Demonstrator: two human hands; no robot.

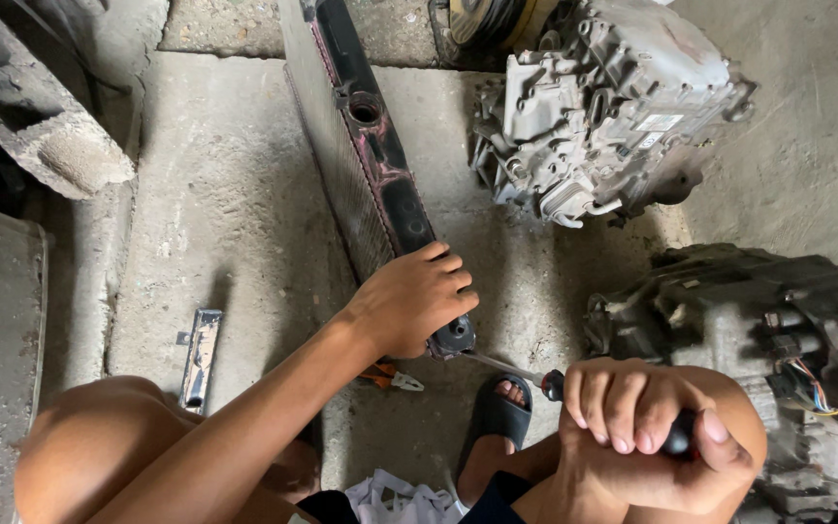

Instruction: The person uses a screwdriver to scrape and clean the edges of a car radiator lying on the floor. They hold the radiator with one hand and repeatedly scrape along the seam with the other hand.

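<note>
A long radiator (pixel 356 146) with a black, pink-stained end tank stands on edge on the concrete floor. My left hand (pixel 414 296) grips its near end from above. My right hand (pixel 647 422) is closed around the black handle of a screwdriver (pixel 506 367). The metal shaft points left, and its tip meets the round fitting at the radiator's near corner, just under my left hand. My knees and a foot in a black sandal (pixel 499 412) are below.
A grey gearbox casing (pixel 603 107) lies at the top right, and another engine part with wires (pixel 778 340) at the right. Orange-handled pliers (pixel 390 376) lie under my left forearm. A metal bracket (pixel 201 354) and a concrete block (pixel 36 116) are to the left.
</note>
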